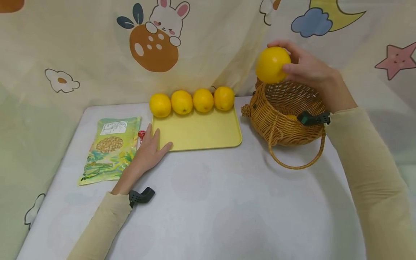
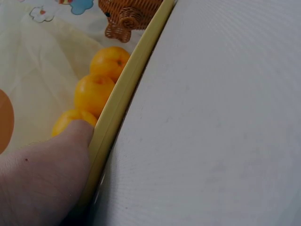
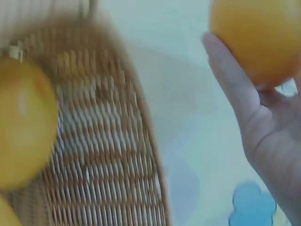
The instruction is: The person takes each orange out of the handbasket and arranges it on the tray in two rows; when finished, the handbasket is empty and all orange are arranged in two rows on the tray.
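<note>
Nearest, bare white tabletop [image 1: 208, 202] lies between the beige sleeves, its cover smooth and matt. Ahead, the left hand [image 1: 151, 150] lies with fingers spread and straight at the near left corner of the tray [image 1: 198, 131], thumb along its near rim, gripping nothing; the touch probably keeps this light, slick piece from sliding. The tray is a shallow yellow rectangle with rounded corners, perhaps plastic.

Just left of that hand a glossy, soft bag [image 1: 108, 150] lies flat, a clear window showing pale grains. Between bag and tray, beyond the fingers, sits a small red piece [image 1: 141, 134], too small to identify.

Below the right hand stands the basket [image 1: 260, 117], a round brown wicker body with a knob like a snout. Its twisted handle hangs towards the person, which leaves the mouth clear from above. Inside, the right wrist view shows a yellow fruit [image 3: 21, 122], with part of another.

The right hand [image 1: 307, 68] grips an orange [image 1: 273, 65] from its right side, fingers and thumb wrapped around the smooth, shiny ball, above the basket's far left rim.

Beyond the left hand, four oranges [image 1: 203, 100] line the tray's far edge, close together, perhaps so they stop one another rolling. Behind hangs creased, printed cloth [image 1: 97, 43].
</note>
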A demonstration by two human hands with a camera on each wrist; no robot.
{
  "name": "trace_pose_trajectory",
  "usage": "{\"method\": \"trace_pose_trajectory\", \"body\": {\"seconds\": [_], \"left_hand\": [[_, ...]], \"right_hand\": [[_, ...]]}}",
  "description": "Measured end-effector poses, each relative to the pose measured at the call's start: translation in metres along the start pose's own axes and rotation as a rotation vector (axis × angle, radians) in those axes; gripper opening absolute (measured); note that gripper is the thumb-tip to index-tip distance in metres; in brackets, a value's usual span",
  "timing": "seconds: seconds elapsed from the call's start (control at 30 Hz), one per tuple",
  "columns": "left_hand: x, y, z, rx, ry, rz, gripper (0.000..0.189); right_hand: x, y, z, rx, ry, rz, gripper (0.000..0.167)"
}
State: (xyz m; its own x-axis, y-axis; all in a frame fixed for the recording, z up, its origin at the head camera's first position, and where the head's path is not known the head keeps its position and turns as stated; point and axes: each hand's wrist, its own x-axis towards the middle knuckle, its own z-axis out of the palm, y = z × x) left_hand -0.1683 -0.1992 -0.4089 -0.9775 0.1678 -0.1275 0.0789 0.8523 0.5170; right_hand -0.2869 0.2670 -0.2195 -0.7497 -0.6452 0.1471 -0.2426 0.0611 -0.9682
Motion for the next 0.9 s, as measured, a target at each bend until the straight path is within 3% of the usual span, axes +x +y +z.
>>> {"method": "trace_pose_trajectory", "body": {"seconds": [0.07, 0.33, 0.53, 0.73, 0.9], "left_hand": [[0.0, 0.0, 0.0, -0.001, 0.001, 0.001, 0.09], [0.001, -0.001, 0.0, 0.004, 0.0, -0.001, 0.091], [0.002, -0.002, 0.001, 0.005, 0.0, -0.003, 0.091], [0.001, -0.001, 0.0, 0.009, -0.004, -0.007, 0.091], [0.001, 0.0, 0.0, 0.008, -0.006, -0.007, 0.091]], "right_hand": [[0.007, -0.002, 0.011, 0.09, -0.006, -0.047, 0.058], [0.032, -0.009, 0.052, -0.021, 0.139, -0.04, 0.065], [0.047, -0.007, 0.071, -0.085, 0.114, 0.023, 0.069], [0.062, -0.005, 0.092, -0.221, 0.071, 0.102, 0.076], [0.074, 0.0, 0.113, -0.284, 0.044, 0.119, 0.083]]}}
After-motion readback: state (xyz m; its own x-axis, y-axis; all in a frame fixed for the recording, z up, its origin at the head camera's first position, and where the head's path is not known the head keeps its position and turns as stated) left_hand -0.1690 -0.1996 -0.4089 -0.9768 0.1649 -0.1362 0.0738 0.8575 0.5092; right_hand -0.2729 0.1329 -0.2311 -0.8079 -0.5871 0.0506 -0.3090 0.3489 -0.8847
